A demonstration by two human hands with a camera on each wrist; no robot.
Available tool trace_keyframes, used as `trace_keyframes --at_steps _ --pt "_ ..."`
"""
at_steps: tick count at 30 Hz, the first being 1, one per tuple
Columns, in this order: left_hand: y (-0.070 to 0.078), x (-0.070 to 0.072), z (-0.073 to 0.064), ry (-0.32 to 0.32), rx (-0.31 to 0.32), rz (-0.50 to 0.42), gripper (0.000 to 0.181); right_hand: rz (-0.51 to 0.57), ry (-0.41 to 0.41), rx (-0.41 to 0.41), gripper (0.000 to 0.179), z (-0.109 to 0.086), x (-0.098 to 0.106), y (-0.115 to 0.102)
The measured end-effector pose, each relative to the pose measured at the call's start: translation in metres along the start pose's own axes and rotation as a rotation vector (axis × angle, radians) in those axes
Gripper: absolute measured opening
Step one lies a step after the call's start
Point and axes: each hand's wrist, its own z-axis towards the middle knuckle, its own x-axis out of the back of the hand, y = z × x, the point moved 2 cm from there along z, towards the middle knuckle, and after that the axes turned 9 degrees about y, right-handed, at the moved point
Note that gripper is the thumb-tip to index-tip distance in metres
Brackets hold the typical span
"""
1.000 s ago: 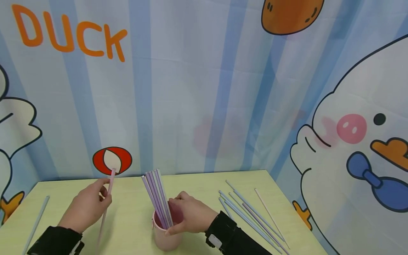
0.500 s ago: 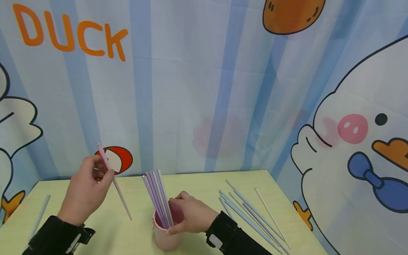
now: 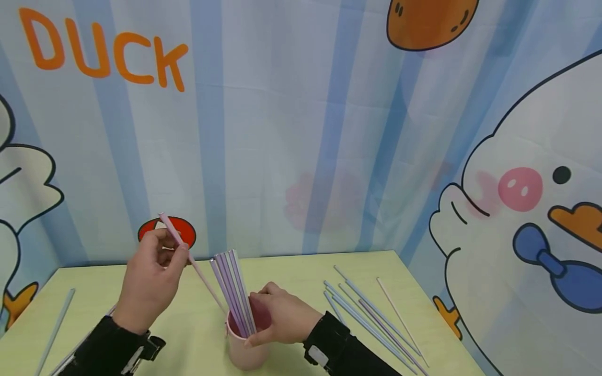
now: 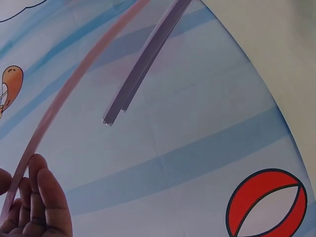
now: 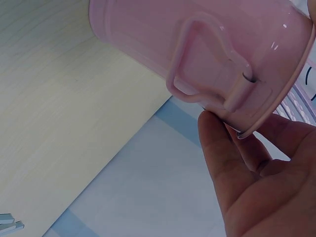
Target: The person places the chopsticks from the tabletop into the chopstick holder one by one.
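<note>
The left hand [image 3: 152,284] sits higher in the head view than the right hand [image 3: 288,316], its thumb and bent fingers meeting in a pinch, the black-sleeved left forearm [image 3: 107,349] slanting up from the lower left. The right hand grips with its thumb nearer and its fingers farther off, the black-sleeved right forearm [image 3: 364,350] reaching in from the lower right.

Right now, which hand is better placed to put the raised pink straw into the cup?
Left, I'd judge. The left hand pinches the pink straw, angled so its lower end is at or near the rim of the pink cup. The right hand is occupied holding that cup.
</note>
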Motion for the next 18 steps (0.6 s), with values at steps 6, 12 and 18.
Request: trace_keyframes --at_steps 6,12,18 --pt "-0.003 -0.011 -0.005 -0.032 0.025 0.025 0.033 0.001 0.0 0.004 0.082 0.0 0.002 -0.002" --pt "-0.01 -0.021 -0.009 -0.079 0.065 0.045 0.038 0.008 -0.008 -0.008 0.083 0.0 0.002 -0.002" --pt "-0.015 -0.029 -0.014 -0.127 0.109 0.078 0.035 -0.005 -0.005 -0.007 0.085 0.0 0.001 -0.001"
